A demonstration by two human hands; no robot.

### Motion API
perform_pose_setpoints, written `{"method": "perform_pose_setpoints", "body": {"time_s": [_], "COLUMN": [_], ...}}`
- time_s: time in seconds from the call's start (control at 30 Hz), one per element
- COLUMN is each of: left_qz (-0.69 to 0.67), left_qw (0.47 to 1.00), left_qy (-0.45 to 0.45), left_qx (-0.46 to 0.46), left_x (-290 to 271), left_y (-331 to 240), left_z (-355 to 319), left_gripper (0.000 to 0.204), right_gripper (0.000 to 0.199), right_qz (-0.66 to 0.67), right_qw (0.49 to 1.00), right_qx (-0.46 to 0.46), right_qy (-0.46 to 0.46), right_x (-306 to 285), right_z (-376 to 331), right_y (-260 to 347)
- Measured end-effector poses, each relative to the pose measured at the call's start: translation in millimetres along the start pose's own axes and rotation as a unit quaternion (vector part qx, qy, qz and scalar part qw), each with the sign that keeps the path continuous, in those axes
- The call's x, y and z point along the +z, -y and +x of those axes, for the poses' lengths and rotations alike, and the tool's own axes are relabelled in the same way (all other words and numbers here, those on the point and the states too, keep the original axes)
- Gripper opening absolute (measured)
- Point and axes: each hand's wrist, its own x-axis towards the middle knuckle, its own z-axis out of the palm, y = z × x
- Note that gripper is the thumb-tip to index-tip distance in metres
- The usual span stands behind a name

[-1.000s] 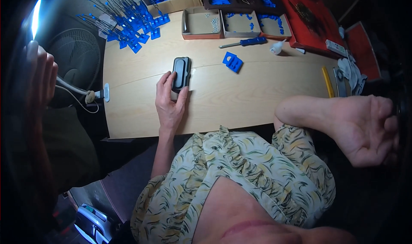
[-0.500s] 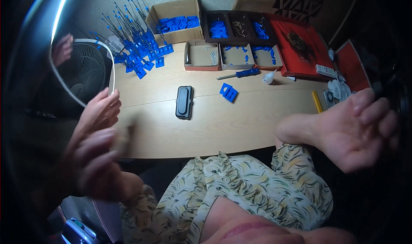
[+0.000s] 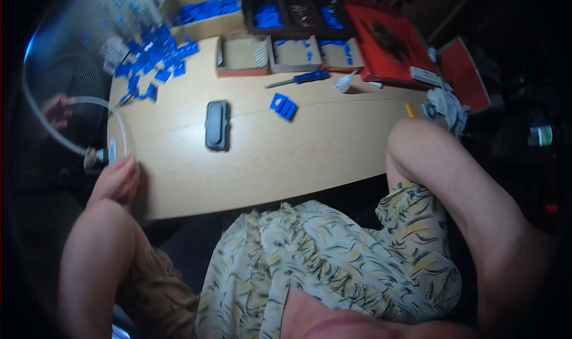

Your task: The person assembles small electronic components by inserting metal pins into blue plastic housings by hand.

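Observation:
Neither of my hands shows. My bent left arm point(image 3: 98, 249) rises at the left, its elbow near the table edge and its forearm running out past the lower edge. The right arm point(image 3: 465, 202) is folded the same way, elbow over the table's right side, its hand beyond the picture. Beyond my left elbow, a co-worker's hand point(image 3: 119, 181) is closed at the end of a pale curved loop point(image 3: 122, 121). Another hand point(image 3: 56, 110) shows dimly beside that loop. Nearest my arms on the wooden table point(image 3: 179, 184) lie a black case point(image 3: 218, 125) and a flat blue plastic piece point(image 3: 283, 107).
Blue parts with springs point(image 3: 152, 56) cluster at the far left. A carton of blue pieces point(image 3: 202, 29), a dark divided tray point(image 3: 292, 26) and small open boxes point(image 3: 243, 72) line the back. A screwdriver point(image 3: 307, 78), white bottle point(image 3: 344, 82) and red tray point(image 3: 387, 67) lie rightward.
Both my hands, in view before, have gone out of the picture as my forearms folded back. The view has shifted, and the co-worker's hand with the loop sits lower.

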Motion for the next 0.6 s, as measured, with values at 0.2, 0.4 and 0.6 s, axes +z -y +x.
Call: {"method": "perform_pose_setpoints", "body": {"time_s": [0.2,0.4,0.6], "left_qz": [-0.043,-0.022,0.115], "left_qw": [0.975,0.955,0.891], "left_qy": [-0.076,0.058,0.016], "left_qx": [-0.206,-0.291,0.438], "left_x": [-6,-32,193], "left_y": [8,21,-27], "left_z": [50,34,110], "left_gripper": [0.034,0.049,0.031], "right_gripper": [0.038,0.043,0.049], "right_qz": [0.010,0.081,0.157], "right_qw": [0.996,0.979,0.958], "right_qx": [0.018,0.073,0.073], "right_qy": [0.092,0.170,0.230], "right_x": [20,-12,139], "right_z": [-28,2,-98], "right_y": [-18,-6,-81]}}
